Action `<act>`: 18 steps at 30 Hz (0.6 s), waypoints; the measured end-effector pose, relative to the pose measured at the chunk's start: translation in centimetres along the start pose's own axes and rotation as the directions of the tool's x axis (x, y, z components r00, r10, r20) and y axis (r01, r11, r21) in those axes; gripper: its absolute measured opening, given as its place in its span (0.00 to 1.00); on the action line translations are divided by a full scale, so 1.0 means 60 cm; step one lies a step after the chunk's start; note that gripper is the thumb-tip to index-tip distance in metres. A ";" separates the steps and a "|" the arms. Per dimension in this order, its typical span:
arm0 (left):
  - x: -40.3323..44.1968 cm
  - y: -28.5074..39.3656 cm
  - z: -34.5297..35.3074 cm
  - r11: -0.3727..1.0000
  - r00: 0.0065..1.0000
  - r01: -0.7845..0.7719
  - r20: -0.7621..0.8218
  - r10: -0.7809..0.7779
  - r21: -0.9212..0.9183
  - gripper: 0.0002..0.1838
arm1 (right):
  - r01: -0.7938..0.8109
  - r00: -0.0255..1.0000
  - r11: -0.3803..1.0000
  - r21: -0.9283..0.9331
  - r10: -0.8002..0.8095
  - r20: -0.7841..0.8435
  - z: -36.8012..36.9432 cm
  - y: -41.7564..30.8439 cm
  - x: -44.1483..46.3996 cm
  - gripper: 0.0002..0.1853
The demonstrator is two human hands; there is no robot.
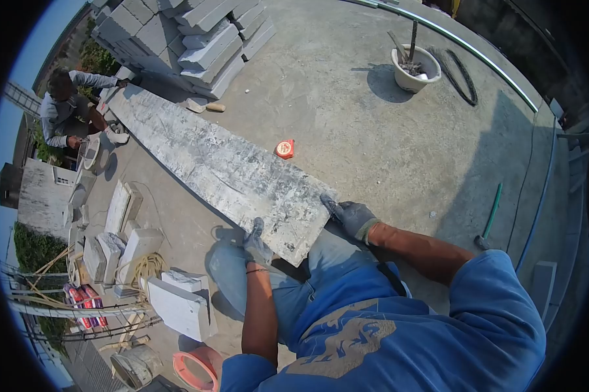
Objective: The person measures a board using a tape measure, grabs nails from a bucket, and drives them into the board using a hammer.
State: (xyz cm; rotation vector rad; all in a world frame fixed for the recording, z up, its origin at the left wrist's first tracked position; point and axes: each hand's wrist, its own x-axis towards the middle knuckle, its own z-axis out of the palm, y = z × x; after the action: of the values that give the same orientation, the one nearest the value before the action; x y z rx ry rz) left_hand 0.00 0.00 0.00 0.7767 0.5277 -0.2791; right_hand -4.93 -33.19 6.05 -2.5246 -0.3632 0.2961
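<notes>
Held slanting away above the concrete floor (366,137), with its near end over the thighs (333,253): a long mottled board (209,160). Clamped on the near end at the left edge by the left hand (257,242) and at the right corner by the right hand (353,217), thumbs on top; spread so, probably, to share weight and resist twisting. Met at the far end by a co-worker's hand (122,83), presumably for support; grip too small to tell. Set just beside the board, perhaps for easy reach: a tape measure (284,149). Seen in the white bucket (409,82): upright sticks (413,43) amid greyish matter. Placed at lower left: a coral bucket (211,356) and a grey bucket (152,360), contents unclear.
</notes>
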 end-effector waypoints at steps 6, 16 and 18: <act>-0.046 0.007 0.065 0.996 0.989 -0.075 0.130 0.069 0.044 0.32 | 0.052 0.996 0.998 -0.027 -0.054 -0.073 0.009 0.011 0.001 0.39; -0.035 0.006 0.052 0.995 0.992 0.103 0.071 -0.102 -0.004 0.38 | 0.031 0.999 0.999 -0.031 -0.032 -0.006 -0.010 0.000 0.000 0.38; -0.041 0.009 0.054 0.987 0.985 0.156 0.067 -0.158 0.030 0.40 | 0.017 1.000 0.999 -0.027 -0.017 0.002 -0.012 -0.003 -0.005 0.38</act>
State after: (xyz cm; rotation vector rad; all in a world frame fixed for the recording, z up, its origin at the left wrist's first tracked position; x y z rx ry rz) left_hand -0.68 -1.86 3.57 0.7478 0.5217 -0.4579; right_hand -5.04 -33.50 6.75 -2.5465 -0.3914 0.2887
